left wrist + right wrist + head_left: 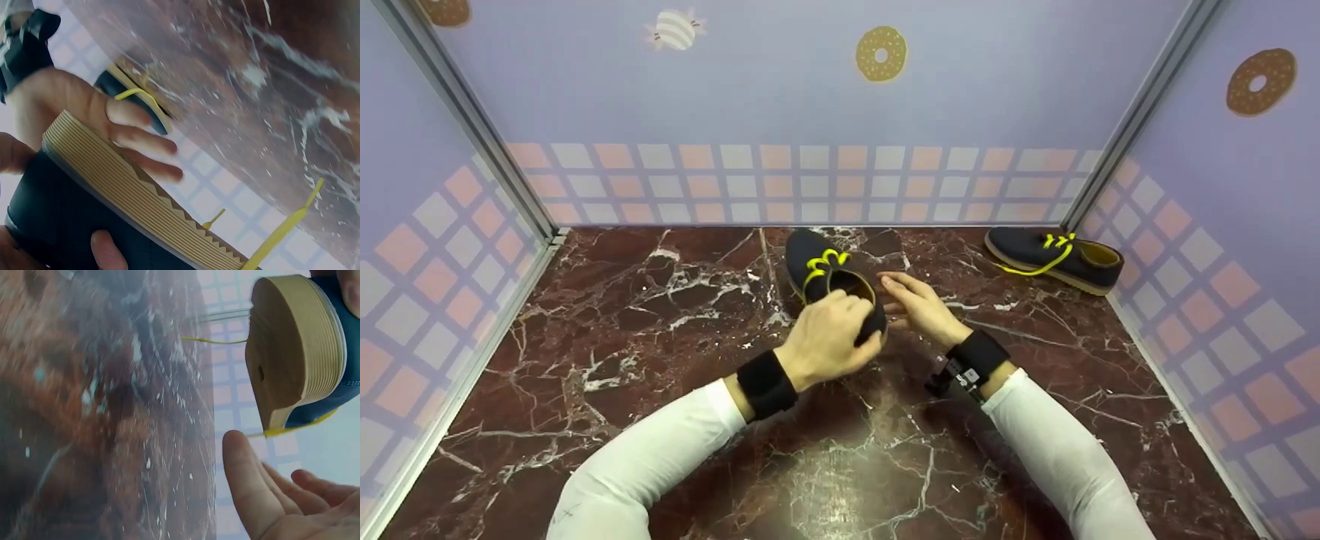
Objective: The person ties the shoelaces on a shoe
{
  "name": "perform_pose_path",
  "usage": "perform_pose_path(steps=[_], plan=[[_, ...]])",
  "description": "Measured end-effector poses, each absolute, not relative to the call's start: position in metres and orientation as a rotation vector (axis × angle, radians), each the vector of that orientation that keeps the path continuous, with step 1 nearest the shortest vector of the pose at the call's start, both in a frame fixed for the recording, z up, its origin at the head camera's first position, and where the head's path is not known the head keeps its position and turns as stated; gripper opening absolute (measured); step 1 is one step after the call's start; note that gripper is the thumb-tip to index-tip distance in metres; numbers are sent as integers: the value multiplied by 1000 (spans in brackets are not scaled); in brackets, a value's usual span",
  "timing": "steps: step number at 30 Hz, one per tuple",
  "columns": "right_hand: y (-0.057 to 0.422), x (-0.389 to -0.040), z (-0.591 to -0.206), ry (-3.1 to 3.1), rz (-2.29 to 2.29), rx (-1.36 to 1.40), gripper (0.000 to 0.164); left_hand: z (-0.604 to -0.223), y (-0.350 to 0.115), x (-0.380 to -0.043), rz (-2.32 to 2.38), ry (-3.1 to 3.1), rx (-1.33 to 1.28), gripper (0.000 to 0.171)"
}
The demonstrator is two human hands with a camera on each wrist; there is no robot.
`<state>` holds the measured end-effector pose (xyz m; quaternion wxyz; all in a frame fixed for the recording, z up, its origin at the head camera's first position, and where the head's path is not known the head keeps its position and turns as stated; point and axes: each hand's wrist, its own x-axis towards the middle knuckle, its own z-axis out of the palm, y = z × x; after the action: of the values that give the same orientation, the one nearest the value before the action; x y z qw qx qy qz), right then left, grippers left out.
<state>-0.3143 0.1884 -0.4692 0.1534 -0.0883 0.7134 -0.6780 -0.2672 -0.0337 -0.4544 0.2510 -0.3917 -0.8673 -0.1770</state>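
My left hand [832,334] grips a dark navy shoe [804,251] by its heel end, fingers over the collar and thumb low on the heel. Bright yellow laces [826,262] cross its front. The toe points away from me. In the right wrist view, the tan sole [287,343] shows from beneath, raised off the table, with yellow lace ends hanging. Beside the heel, my right hand [922,307] holds nothing, its fingers extended toward the shoe. The left wrist view shows the ridged sole edge [129,185] between the two hands.
A matching navy shoe [1027,255] with yellow laces lies at the back right corner, one lace trailing over the marbled dark red tabletop [660,360]. Lilac panels with pink and white squares [810,180] enclose the back and both sides.
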Motion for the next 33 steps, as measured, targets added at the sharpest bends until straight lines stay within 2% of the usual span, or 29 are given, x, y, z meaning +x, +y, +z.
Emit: perform_pose_path(steps=[12,20,33], plan=[[183,-313,-466,1879,-2124,-168,56,-465,-18,-240,-370,-2193,-1316,21],[186,-316,-464,2043,-2057,-21,63,-471,-17,-226,-266,-2109,-1409,24],[197,-313,-483,2571,-1563,-232,62,-484,-19,-212,-197,-2155,-1551,26]])
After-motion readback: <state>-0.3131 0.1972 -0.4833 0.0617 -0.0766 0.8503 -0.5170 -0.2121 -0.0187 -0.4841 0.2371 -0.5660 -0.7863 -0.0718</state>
